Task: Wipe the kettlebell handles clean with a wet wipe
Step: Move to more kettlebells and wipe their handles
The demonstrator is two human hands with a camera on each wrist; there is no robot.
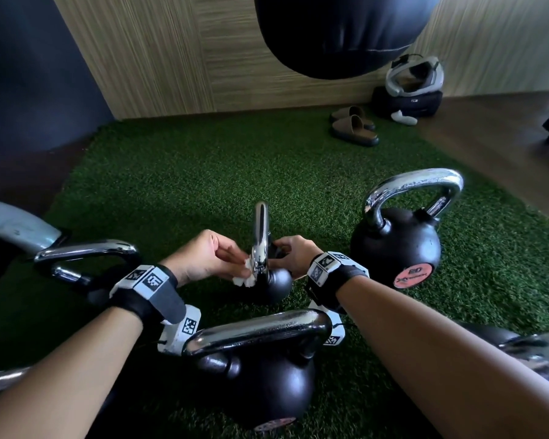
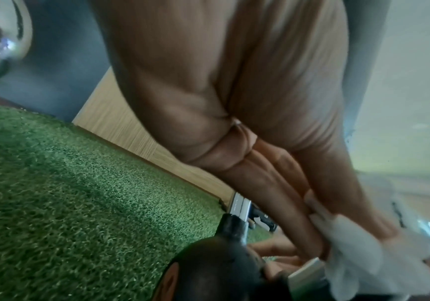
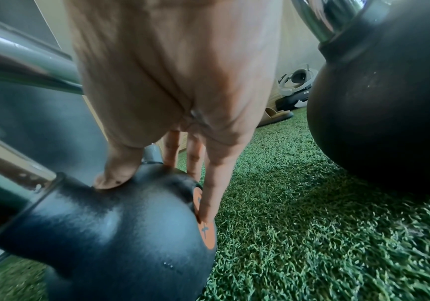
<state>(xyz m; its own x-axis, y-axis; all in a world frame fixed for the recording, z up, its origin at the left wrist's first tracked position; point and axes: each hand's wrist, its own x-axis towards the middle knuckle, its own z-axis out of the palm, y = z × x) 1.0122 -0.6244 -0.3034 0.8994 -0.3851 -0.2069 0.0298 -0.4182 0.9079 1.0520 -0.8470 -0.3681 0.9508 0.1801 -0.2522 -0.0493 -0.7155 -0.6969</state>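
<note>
A small black kettlebell with an upright chrome handle stands on the green turf in the middle of the head view. My left hand pinches a crumpled white wet wipe against the lower left leg of that handle. The left wrist view shows the wipe bunched under my fingers. From the right, my right hand grips the ball. In the right wrist view its thumb presses on top of the ball and the fingers lie along the orange-labelled side.
A larger kettlebell stands close on the right, another between my forearms, and more chrome handles at the left. A black punching bag hangs ahead. Slippers and a headset on a bag lie by the wall.
</note>
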